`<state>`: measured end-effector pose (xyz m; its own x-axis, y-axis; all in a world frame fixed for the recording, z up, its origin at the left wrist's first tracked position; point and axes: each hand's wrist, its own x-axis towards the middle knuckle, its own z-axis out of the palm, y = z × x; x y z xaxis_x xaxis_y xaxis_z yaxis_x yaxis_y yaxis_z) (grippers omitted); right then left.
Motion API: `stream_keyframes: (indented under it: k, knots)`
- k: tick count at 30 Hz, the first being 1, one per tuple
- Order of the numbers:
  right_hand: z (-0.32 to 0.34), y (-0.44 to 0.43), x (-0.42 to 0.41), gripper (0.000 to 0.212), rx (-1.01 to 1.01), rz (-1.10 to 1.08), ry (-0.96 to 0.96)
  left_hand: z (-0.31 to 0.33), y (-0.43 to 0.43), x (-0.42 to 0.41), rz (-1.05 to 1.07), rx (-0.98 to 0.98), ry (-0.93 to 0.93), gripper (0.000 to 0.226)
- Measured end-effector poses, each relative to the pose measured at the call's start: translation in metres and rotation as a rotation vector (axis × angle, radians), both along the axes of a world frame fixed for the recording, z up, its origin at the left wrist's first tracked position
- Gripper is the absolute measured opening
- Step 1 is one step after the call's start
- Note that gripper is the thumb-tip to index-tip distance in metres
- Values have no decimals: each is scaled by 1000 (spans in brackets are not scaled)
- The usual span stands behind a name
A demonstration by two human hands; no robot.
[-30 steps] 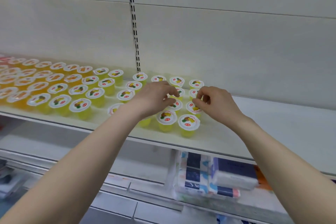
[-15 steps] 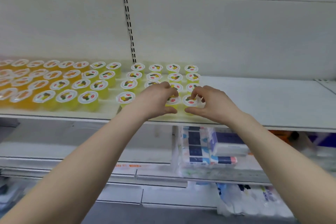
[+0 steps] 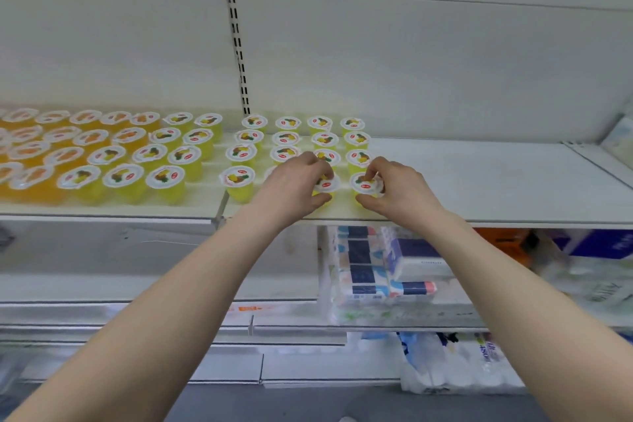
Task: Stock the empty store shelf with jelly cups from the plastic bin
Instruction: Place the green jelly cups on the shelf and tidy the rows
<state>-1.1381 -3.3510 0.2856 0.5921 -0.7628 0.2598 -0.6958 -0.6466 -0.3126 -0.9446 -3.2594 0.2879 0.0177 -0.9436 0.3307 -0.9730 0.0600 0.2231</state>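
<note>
Head view. The shelf (image 3: 479, 178) runs across the middle of the frame. I see both arms come in from the bottom edge and meet at the shelf's front, about centre frame.

Left hand (image 3: 291, 181): fingers curled over the lid of the left cup (image 3: 327, 185), thumb against its yellow side below. I read that as a grasp.

Right hand (image 3: 399, 187): fingertips (image 3: 371, 172) on the far rim of the right cup (image 3: 364, 185), thumb under its near side. It is pinching the cup.

Both cups stand upright on the shelf, just beside each other, in the front row of their block.

Yellow cups (image 3: 284, 139) behind them: rows four across, going back to the wall panel. One front cup is mostly hidden behind the left hand.

Left of the slotted upright (image 3: 236, 31): a second yellow block (image 3: 164, 154). Far left of the frame: orange cups (image 3: 30, 147), blurred.

Below the shelf, centre right: tissue packs (image 3: 373, 264) stacked on the lower shelf.

Lower right: white plastic bags (image 3: 455, 367). The print is too blurred for me to read.
</note>
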Motion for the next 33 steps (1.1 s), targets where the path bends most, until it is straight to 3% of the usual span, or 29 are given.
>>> stream_keyframes:
  k: [11, 14, 18, 25, 33]
  knots:
    - [10, -9, -1, 41, 75, 19, 112, -4, -7, -4, -5, -21, 6, 39]
    - [19, -16, -1, 45, 107, 14, -3, -5, -5, -1, 26, -60, -41, 44]
    - [23, -37, 9, 27, 35, -47, -79, 7, -17, 3, 54, -151, 33, 34]
    - [18, -59, 32, 25, 126, -57, 29, 22, -50, 16, 94, 180, -38, 31]
    - [19, -72, 32, 33, 153, -4, 26, 22, -55, 19, 88, 176, -31, 27]
